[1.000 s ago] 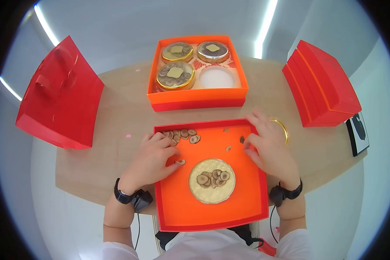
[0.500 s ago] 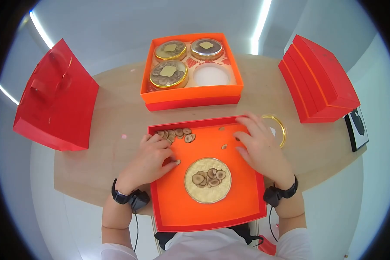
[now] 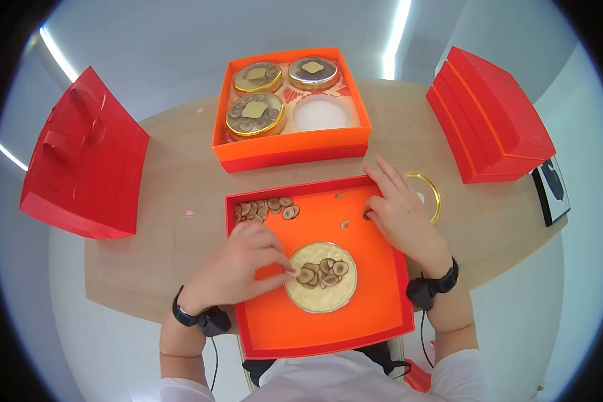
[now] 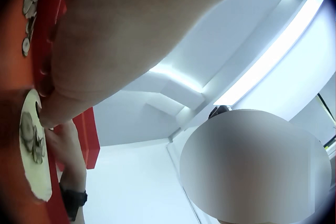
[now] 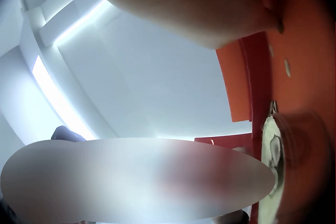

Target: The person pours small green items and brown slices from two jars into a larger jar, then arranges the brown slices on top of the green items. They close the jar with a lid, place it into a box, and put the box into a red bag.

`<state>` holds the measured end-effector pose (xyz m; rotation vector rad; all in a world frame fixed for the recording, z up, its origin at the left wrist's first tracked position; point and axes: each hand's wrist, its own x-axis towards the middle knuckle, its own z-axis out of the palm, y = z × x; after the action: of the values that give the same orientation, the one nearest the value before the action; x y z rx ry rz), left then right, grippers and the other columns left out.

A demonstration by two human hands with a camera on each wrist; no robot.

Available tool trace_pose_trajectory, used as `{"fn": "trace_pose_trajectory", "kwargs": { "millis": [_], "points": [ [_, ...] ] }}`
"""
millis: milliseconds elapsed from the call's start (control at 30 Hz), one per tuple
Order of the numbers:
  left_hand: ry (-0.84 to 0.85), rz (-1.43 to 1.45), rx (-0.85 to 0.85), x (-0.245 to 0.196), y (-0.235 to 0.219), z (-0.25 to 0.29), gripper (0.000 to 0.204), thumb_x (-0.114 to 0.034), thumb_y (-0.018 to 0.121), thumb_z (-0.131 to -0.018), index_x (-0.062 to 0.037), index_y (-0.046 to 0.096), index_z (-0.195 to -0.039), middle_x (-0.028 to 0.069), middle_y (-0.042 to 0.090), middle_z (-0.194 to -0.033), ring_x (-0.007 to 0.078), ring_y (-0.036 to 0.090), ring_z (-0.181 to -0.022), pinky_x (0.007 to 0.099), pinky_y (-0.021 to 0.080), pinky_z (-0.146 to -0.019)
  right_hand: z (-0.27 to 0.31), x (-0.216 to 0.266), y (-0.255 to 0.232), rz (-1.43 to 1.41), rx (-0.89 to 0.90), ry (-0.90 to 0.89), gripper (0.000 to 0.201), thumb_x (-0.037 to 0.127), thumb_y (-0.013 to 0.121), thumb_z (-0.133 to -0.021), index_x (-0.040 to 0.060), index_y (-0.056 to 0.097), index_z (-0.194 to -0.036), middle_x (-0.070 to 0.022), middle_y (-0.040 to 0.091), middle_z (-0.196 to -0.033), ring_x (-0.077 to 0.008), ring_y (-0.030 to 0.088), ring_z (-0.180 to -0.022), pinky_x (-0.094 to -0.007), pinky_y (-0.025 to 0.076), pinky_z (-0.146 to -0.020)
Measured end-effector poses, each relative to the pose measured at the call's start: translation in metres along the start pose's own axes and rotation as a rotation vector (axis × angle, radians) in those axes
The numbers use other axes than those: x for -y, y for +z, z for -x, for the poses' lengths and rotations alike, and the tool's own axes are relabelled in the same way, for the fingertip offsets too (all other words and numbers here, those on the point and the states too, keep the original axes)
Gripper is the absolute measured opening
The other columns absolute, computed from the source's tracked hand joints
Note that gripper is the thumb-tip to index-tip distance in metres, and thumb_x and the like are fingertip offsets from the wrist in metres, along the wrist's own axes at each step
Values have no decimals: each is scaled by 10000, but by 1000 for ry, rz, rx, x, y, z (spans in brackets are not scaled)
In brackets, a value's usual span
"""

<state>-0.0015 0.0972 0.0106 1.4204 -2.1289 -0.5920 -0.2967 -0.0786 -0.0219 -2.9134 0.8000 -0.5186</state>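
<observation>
An orange tray with red walls [image 3: 321, 345] holds a round container with a pale, bumpy surface [image 3: 321, 300] and brown-rimmed slices [image 3: 328, 271] clustered on it. At the container's left edge my left hand [image 3: 238, 264] pinches one slice [image 3: 293, 273] between thumb and fingers. My right hand [image 3: 405, 218] reaches over the tray's right wall and pinches a small dark piece [image 3: 367, 215] at its fingertips. A pile of slices [image 3: 258, 209] lies in the back left corner, and two small pieces [image 3: 344, 224] lie apart near the back right.
Behind the tray stands an orange box [image 3: 295, 149] with three lidded round tins [image 3: 255, 115] and one white round recess [image 3: 321, 114]. A red bag [image 3: 90, 161] stands at left, red boxes [image 3: 492, 120] at right. A gold-rimmed lid [image 3: 437, 199] lies beside my right hand.
My left hand has picked up a slice from the tray's left side and moved right to the container. My right hand has stayed near the back right wall, its fingers closing on the dark piece.
</observation>
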Motion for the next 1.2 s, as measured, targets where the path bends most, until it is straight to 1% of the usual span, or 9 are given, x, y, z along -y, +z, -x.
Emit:
{"fn": "trace_pose_trajectory", "kwargs": {
  "millis": [67,167,367,567,667,833,1033,1133,1200],
  "points": [
    [91,8,12,-3,9,-1,168,-166,927,-835,-120,814,-950,28,698,-987,248,639,-1066,405,458,-1009,-1,0,-1,-2,-1,-3,155,49,846,-815,-20,716,-865,-256,552,-1549,-441,387,-1580,-586,365,-1284],
    [129,-40,21,-4,21,-3,165,-173,924,-844,-134,811,-958,20,692,-1010,242,633,-1063,411,457,-999,-1,0,-4,-28,24,-1,153,53,851,-811,-6,717,-855,-253,535,-1572,-438,377,-1586,-585,357,-1289],
    [109,49,-31,2,20,-3,188,-154,913,-851,-128,800,-998,25,676,-1018,251,628,-1048,424,458,-982,-1,0,-10,-82,102,23,159,54,860,-808,14,730,-888,-242,499,-1610,-435,350,-1599,-585,340,-1299],
    [2,-94,-210,17,9,-3,158,-98,862,-885,-65,770,-1008,82,673,-1012,300,630,-1038,447,499,-967,0,2,-10,-92,87,52,162,51,856,-814,8,736,-914,-240,475,-1628,-438,359,-1591,-589,355,-1287],
    [-50,-191,-257,26,6,-4,163,-82,842,-888,-31,755,-1016,101,684,-1017,320,632,-1044,451,515,-973,0,0,-8,-99,89,44,161,54,854,-820,9,740,-925,-246,474,-1627,-443,364,-1587,-587,361,-1282],
    [-79,-250,-256,34,4,-5,161,-88,825,-896,-18,750,-1020,110,701,-1039,327,637,-1065,451,515,-984,1,-1,-7,-97,106,49,174,72,863,-819,8,744,-930,-258,476,-1623,-449,370,-1582,-580,362,-1283],
    [-107,-315,-241,39,7,-4,155,-92,821,-894,-32,764,-1025,104,707,-1044,317,639,-1075,450,493,-1007,0,0,-10,-87,105,63,189,76,874,-809,3,711,-871,-275,479,-1616,-453,381,-1576,-577,367,-1280],
    [-126,-352,-256,41,8,-4,150,-88,824,-883,-49,771,-1018,87,701,-1024,307,636,-1068,443,482,-1001,2,-1,-13,-76,83,33,198,78,877,-809,14,697,-860,-260,492,-1615,-451,384,-1576,-570,379,-1274],
    [-139,-389,-264,41,5,-3,151,-92,831,-872,-61,776,-1009,74,696,-1010,298,633,-1063,437,475,-995,1,3,-22,-170,80,30,196,87,879,-818,24,702,-873,-233,504,-1614,-445,397,-1571,-562,387,-1268]
  ]
}}
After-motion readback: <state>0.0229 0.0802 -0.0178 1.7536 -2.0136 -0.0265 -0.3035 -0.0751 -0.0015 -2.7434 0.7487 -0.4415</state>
